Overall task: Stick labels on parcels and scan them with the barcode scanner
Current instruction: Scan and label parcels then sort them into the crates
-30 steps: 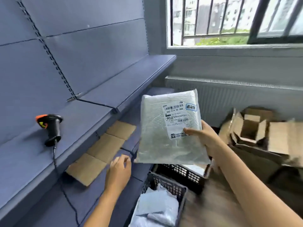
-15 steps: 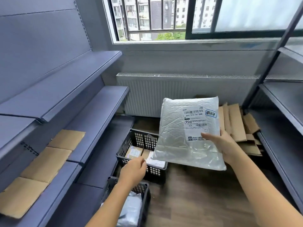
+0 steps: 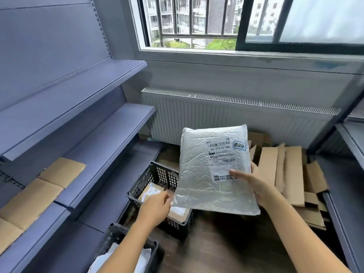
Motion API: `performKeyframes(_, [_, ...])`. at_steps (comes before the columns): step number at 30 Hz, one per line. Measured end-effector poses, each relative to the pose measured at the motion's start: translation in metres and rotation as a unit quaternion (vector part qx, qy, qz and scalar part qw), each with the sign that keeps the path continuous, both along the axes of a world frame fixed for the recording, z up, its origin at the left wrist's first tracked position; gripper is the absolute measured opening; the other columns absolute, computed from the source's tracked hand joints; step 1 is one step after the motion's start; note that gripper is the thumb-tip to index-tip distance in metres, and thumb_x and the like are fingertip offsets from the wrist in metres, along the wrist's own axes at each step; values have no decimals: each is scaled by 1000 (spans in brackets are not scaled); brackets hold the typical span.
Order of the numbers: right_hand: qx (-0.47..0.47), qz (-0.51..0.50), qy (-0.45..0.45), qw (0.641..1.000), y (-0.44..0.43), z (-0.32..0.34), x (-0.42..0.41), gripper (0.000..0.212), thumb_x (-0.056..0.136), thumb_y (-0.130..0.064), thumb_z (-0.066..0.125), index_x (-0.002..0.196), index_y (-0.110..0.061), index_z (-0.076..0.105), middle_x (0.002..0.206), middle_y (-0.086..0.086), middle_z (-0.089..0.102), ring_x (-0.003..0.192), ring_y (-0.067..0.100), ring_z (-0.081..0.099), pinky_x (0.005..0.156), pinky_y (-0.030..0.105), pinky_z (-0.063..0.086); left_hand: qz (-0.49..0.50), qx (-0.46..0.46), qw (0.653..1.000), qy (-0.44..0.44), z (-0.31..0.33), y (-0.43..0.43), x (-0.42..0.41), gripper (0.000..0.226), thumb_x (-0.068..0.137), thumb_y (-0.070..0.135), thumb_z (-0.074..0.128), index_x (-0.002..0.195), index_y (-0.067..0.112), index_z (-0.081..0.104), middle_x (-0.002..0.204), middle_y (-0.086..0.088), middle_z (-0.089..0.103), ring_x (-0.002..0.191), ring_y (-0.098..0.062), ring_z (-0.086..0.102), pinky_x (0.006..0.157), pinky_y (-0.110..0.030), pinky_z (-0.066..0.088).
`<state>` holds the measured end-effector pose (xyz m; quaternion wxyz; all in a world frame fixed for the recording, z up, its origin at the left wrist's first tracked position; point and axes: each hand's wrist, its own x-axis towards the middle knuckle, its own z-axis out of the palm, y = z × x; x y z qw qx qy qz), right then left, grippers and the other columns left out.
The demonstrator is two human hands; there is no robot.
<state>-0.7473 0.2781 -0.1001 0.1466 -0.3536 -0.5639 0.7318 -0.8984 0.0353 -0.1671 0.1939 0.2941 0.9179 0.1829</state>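
Parcel (image 3: pixel 197 174) stays pinched in my right hand (image 3: pixel 254 186); left hand (image 3: pixel 157 204), fingers loose, has neared its corner. Crate (image 3: pixel 157 174) on floor (image 3: pixel 226 243), window (image 3: pixel 197 22) beyond.

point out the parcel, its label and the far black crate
parcel (image 3: pixel 197 191), head view, on its bare silver front
label (image 3: pixel 221 156), head view, middle of the white sheet
crate (image 3: pixel 160 176), head view, on its far mesh wall

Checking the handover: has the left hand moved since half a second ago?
Yes: the left hand has moved from the black crate's near wall over its inside, towards the parcel.
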Motion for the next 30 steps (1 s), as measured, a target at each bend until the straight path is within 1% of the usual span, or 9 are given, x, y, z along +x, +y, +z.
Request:
performKeyframes(5, [-19, 16, 1, 1000, 34, -19, -57, 59, 68, -3, 79, 120, -9, 52, 108, 16, 68, 91, 33, 69, 73, 41, 59, 24, -21, 999, -9, -15, 32, -52, 23, 96, 27, 37, 96, 17, 58, 95, -2, 65, 88, -22, 59, 73, -31, 46])
performKeyframes(10, [-27, 33, -1, 999, 76, -27, -128, 70, 57, -6, 85, 120, -7, 54, 109, 17, 69, 96, 38, 68, 88, 55, 52, 67, 3, 997, -48, -28, 71, -127, 18, 95, 28, 41, 91, 24, 58, 95, 3, 64, 85, -16, 58, 76, -33, 51])
performKeyframes(14, [-17, 54, -6, 998, 101, -31, -188, 72, 53, -7, 86, 118, -9, 54, 109, 16, 69, 95, 36, 68, 84, 50, 55, 114, 32, 990, -76, -27, 94, -183, 20, 95, 29, 44, 98, 21, 62, 99, 1, 65, 86, -17, 59, 76, -32, 50])
performKeyframes(18, [-20, 73, -10, 997, 107, -39, -238, 53, 64, 0, 80, 111, -6, 57, 110, 23, 67, 101, 42, 64, 87, 52, 53, 159, 40, 982, -96, -25, 97, -217, 18, 95, 25, 43, 92, 23, 61, 93, 3, 64, 79, -14, 57, 62, -26, 42])
performKeyframes(19, [-24, 84, -16, 996, 109, -43, -250, 51, 65, 0, 80, 111, -4, 57, 109, 23, 67, 100, 41, 65, 86, 51, 53, 171, 40, 979, -100, -26, 95, -223, 17, 95, 24, 43, 91, 23, 60, 93, 3, 63, 79, -14, 57, 63, -26, 43])
performKeyframes(22, [-23, 128, -31, 991, 113, -49, -286, 66, 53, -10, 81, 115, -1, 57, 105, 20, 70, 96, 39, 67, 86, 51, 54, 220, 44, 969, -99, -29, 85, -239, 19, 95, 24, 43, 93, 21, 62, 96, 1, 65, 85, -17, 59, 72, -29, 47])
performKeyframes(24, [-12, 170, -35, 985, 116, -55, -314, 65, 56, -7, 84, 115, -2, 57, 101, 17, 71, 90, 35, 69, 78, 45, 57, 267, 51, 956, -107, -31, 79, -242, 21, 96, 24, 43, 95, 16, 63, 96, -1, 65, 86, -18, 59, 73, -29, 47])
performKeyframes(26, [-10, 211, -38, 977, 116, -57, -340, 50, 68, -1, 79, 113, -5, 56, 100, 14, 71, 85, 31, 69, 69, 39, 56, 317, 67, 939, -114, -32, 74, -242, 23, 96, 27, 44, 95, 15, 63, 94, -1, 66, 86, -18, 60, 72, -29, 46])
performKeyframes(30, [-18, 301, -37, 953, 110, -62, -390, 47, 72, 4, 74, 115, -3, 54, 101, 17, 71, 87, 34, 69, 66, 37, 58, 415, 85, 897, -124, -29, 68, -243, 28, 96, 42, 44, 89, 21, 61, 91, 3, 67, 86, -15, 61, 71, -27, 46])
